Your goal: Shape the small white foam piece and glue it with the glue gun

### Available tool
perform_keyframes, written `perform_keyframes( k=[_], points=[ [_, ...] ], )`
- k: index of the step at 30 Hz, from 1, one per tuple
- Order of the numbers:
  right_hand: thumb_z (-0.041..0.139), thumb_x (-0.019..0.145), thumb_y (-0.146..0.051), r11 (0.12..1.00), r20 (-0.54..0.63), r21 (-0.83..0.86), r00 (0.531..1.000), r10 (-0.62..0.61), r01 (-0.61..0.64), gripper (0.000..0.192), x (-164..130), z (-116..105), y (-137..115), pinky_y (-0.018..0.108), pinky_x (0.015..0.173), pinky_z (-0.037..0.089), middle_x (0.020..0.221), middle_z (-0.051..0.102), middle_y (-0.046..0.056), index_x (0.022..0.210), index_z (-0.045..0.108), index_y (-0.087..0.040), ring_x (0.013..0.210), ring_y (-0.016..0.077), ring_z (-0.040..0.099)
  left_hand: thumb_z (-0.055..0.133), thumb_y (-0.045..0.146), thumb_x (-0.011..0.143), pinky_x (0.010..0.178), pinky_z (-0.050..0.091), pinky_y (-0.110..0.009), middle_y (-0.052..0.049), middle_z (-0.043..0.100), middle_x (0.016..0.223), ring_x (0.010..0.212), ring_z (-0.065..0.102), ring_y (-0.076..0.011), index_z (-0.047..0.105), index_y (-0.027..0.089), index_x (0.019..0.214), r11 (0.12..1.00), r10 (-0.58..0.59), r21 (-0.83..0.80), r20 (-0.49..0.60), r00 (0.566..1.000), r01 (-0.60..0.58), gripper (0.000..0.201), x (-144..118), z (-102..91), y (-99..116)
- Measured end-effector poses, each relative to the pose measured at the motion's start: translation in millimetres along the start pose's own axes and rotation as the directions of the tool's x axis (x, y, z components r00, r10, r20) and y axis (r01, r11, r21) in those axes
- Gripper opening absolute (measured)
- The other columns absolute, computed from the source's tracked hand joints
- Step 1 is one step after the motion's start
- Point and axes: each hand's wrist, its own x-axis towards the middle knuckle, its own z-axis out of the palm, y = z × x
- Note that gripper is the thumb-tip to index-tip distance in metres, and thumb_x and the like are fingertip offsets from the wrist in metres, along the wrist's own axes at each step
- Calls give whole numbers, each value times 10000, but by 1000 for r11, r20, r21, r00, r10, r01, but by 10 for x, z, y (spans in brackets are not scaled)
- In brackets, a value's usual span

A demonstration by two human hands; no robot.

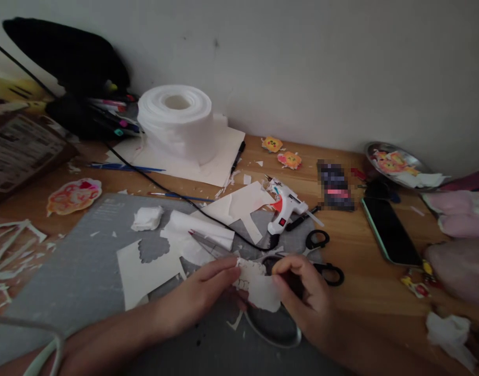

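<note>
My left hand (218,284) is closed on a small white paper cutout (244,275) that has dark pencil-like lines and a wavy edge. With thumb and forefinger, my right hand (302,295) pinches the edge of a plain white paper piece (266,292), which overlaps the cutout. Whether the two are stuck together I cannot tell. Under my hands is a round, clear-looking dish (290,342), partly hidden. Black-handled scissors (329,272) lie just past my right hand. A brown-tipped pointed tool (203,240) lies beyond my left fingers.
A white glue gun (284,211) lies on the desk, a black cable near it. A white roll (176,122) stands at the back on paper. Paper with a scalloped hole (131,277) is on the grey mat (82,261). A phone (392,230) and metal bowl (368,156) are right.
</note>
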Motion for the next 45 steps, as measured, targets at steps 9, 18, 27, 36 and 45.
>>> perform_keyframes(
  k=[9, 18, 27, 36, 45],
  points=[
    [461, 853, -56, 961, 44, -51, 962, -270, 272, 249, 127, -57, -60, 348, 785, 475, 816, 665, 20, 924, 610, -243, 871, 178, 564, 545, 407, 818, 732, 484, -303, -66, 674, 979, 805, 656, -187, 570, 179, 1129, 990, 52, -140, 133, 990, -33, 386, 70, 7, -128],
    [459, 838, -37, 960, 79, -102, 964, -254, 262, 264, 95, -56, -42, 364, 857, 454, 859, 647, 22, 961, 599, -224, 959, 177, 519, 575, 364, 804, 712, 485, -289, -8, 682, 753, 738, 673, -169, 357, 208, 1347, 990, 34, -139, 75, 997, -23, 606, 73, 38, -113],
    [512, 794, -86, 943, 96, -153, 954, -284, 296, 284, 99, -47, -47, 402, 903, 425, 935, 647, 43, 1043, 586, -199, 1007, 206, 515, 585, 316, 801, 688, 487, -288, -12, 686, 781, 719, 660, -160, 467, 216, 1220, 973, 90, -220, 99, 991, -66, 447, 99, 31, -191],
    [498, 816, -84, 951, 70, -145, 961, -266, 273, 210, 91, -43, -39, 411, 908, 425, 822, 637, 22, 959, 584, -211, 940, 191, 557, 612, 316, 789, 647, 464, -242, 0, 663, 829, 734, 629, -133, 525, 219, 1048, 973, 81, -225, 107, 991, -55, 290, 123, 27, -207],
    [534, 801, -96, 944, 110, -176, 959, -263, 279, 231, 104, -29, -45, 420, 920, 428, 862, 646, 20, 993, 588, -212, 908, 179, 552, 623, 319, 779, 636, 431, -235, 11, 642, 817, 693, 588, -111, 517, 216, 1040, 978, 60, -207, 91, 994, -40, 300, 121, 19, -214]
  ],
)
